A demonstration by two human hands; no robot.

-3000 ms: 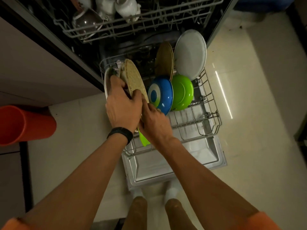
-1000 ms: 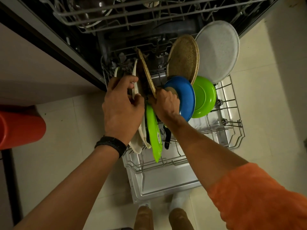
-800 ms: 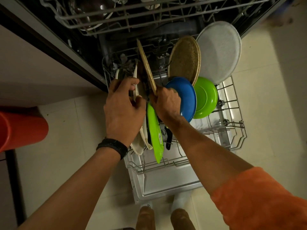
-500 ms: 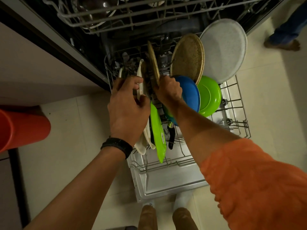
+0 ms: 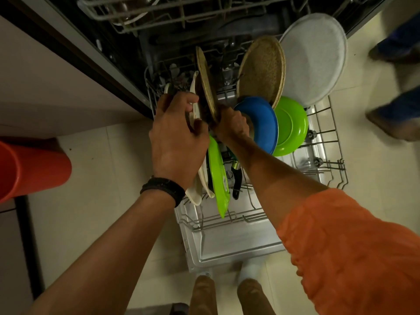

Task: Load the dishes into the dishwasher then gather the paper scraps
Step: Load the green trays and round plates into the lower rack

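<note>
In the lower rack (image 5: 247, 219) of the open dishwasher, my right hand (image 5: 231, 126) grips the bottom edge of a woven plate (image 5: 205, 85), which stands on edge, nearly upright. My left hand (image 5: 177, 142) curls its fingers round the rim of a white plate (image 5: 194, 87) just left of it. A green plate (image 5: 218, 173) stands on edge below my hands. To the right stand a blue bowl (image 5: 261, 123), a green bowl (image 5: 292, 126), a second woven plate (image 5: 261, 69) and a pale round plate (image 5: 313, 57).

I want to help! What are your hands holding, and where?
Right hand grips the edge-on brown plate by its lower rim; left hand holds the cream plate by its upper edge.
</note>
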